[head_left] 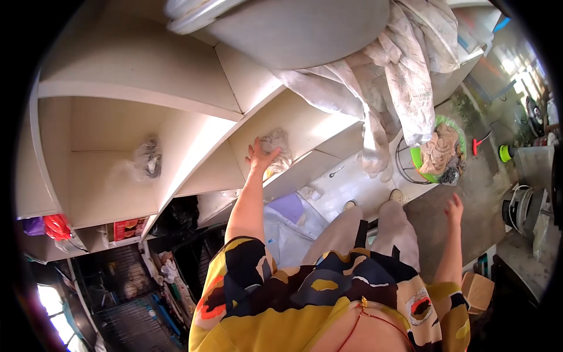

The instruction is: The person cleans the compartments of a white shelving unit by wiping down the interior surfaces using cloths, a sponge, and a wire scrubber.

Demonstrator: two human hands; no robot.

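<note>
My left hand (261, 157) reaches into a shelf compartment with its fingers spread. Just past the fingertips lies a crumpled clear plastic bag (277, 144); whether they touch it I cannot tell. Something yellowish shows at the bag's lower edge. Another clear plastic bag (150, 158) with dark contents sits in the compartment to the left. Out to my right side hangs my right hand (453, 209), fingers apart and holding nothing. Nearest to it is a green-rimmed bin (416, 155) with brown crumpled material and a dark bag inside.
Above the shelf (141, 97) stands a large grey tub (299, 32), with pale cloth (410, 76) draping down beside it. A red-handled tool (476, 146) lies on the floor beyond the bin. Below are a red bag (57, 226) and a black bag (177, 217). A cardboard box (478, 291) is behind my right arm.
</note>
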